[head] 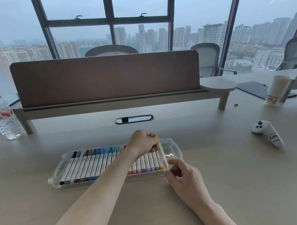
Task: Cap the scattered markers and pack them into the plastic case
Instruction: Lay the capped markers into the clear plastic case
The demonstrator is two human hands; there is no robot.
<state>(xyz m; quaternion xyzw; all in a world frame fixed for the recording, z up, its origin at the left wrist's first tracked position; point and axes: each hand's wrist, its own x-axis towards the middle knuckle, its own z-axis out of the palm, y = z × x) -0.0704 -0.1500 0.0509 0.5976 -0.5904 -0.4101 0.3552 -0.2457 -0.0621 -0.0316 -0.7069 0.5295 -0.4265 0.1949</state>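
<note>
Plastic case (175, 146): clear, shallow, rectangular with rounded corners and a moulded handle cut-out at each short end; lies flat on the desk (238, 176), lid open.

Markers (88, 167): row of slim white barrels with coloured caps, packed side by side in the case, running from black and brown at the left through blues and greens to pinks, purples and orange at the right. A gap of bare tray shows at the right end.

Yellow marker (160, 152): white barrel, yellow cap, at the right end of the row, tilted up above its neighbours.

Left hand (143, 142): reaches across the case, fingers curled around the cap end of the yellow marker.

Right hand (180, 173): fingers loosely bent, fingertips at the near tip of the same marker; whether they pinch it cannot be told.

Desk: smooth, matt, pale beige. On it: ribbed clear water bottle (3, 117) far left; white paper cup (276, 90) and white game controller (268, 134) to the right; brown felt-covered divider (106, 78) behind.
</note>
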